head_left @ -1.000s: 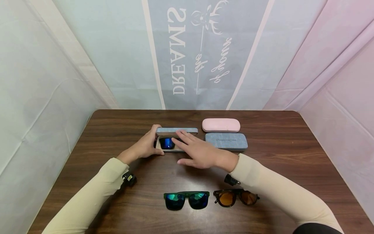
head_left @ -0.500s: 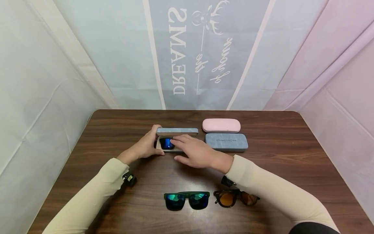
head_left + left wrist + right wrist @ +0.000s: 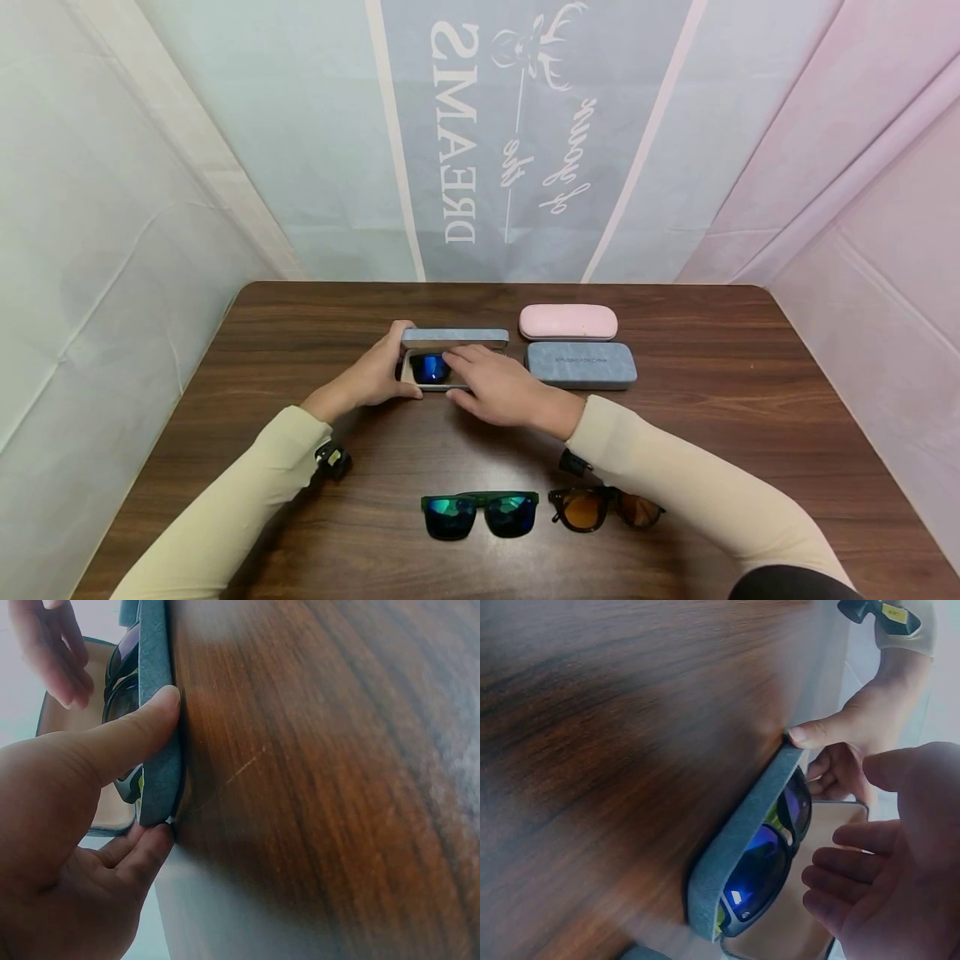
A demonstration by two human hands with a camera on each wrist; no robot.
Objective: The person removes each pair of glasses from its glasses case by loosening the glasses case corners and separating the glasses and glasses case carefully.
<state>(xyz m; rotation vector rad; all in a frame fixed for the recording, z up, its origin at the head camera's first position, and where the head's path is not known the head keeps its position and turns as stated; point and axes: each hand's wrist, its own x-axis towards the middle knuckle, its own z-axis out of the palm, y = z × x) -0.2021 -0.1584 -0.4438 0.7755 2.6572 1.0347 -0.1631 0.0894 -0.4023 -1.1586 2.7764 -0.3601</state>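
Note:
My left hand [image 3: 371, 373] grips the left end of an open blue glasses case [image 3: 453, 335], which rests on the table with its lid raised at the back. Its thumb [image 3: 142, 727] presses the front wall in the left wrist view. Inside lie dark-framed sunglasses [image 3: 757, 877] with blue mirrored lenses, lenses toward me. My right hand [image 3: 502, 387] hovers over the right half of the case, fingers [image 3: 844, 874] extended and holding nothing. From the head it hides the right lens. In the right wrist view those fingers sit before the beige lid lining [image 3: 810, 900]; contact with the sunglasses cannot be told.
Right of the open case stands a closed blue glasses case [image 3: 581, 367], with a pink case [image 3: 567, 322] behind it. Nearer me lie green-framed sunglasses [image 3: 510, 515] and amber-lensed sunglasses [image 3: 583, 510], the latter partly under my right forearm. A printed cloth [image 3: 337, 167] hangs behind the table.
My right hand has shifted slightly left, and its fingers have dropped from in front of the raised lid to lower over the case. My left hand and the case stay put.

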